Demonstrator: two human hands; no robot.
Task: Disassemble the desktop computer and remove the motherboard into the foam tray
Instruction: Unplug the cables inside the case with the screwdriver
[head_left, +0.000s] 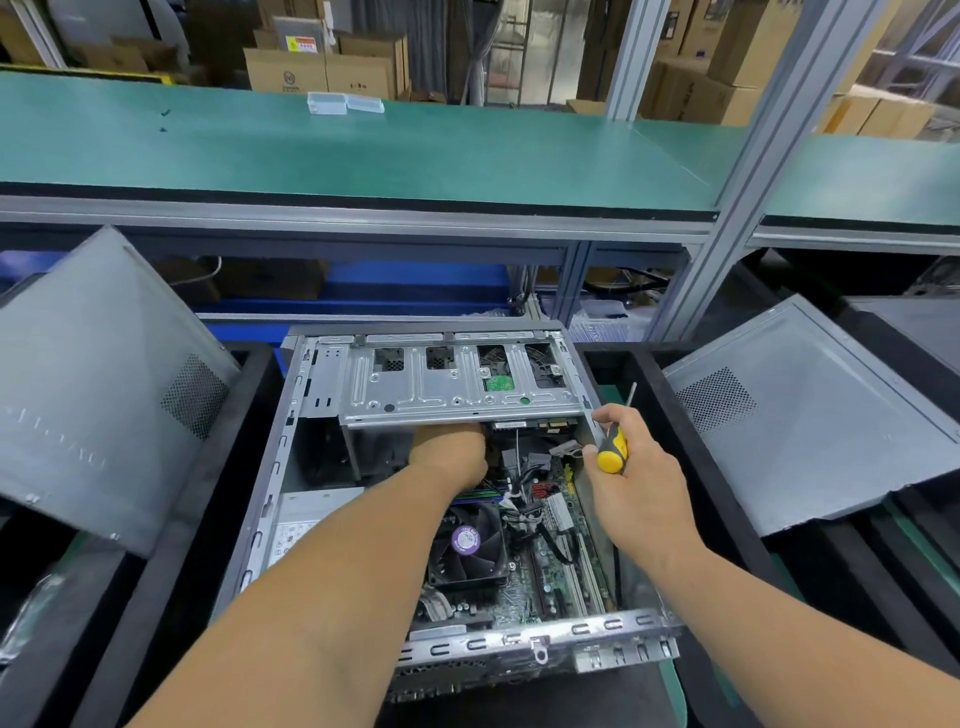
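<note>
An open desktop computer case (270, 467) lies in front of me with its side off. Inside, the green motherboard (550, 577) carries a black CPU fan (470, 545) with a purple label. A silver drive cage (457, 384) spans the far end of the case. My left hand (449, 449) reaches under the cage's near edge, so its fingers are hidden. My right hand (636, 467) grips a yellow-and-black screwdriver (613, 447) at the case's right wall, shaft pointing up and away. Its fingertips are next to a grey cable connector (566, 448).
Black foam trays (644, 374) flank the case on both sides. A grey side panel (104, 395) leans at the left, another panel (810, 415) at the right. A green bench shelf (363, 156) above holds clear plastic boxes (343, 102). A metal post (748, 171) rises at the right.
</note>
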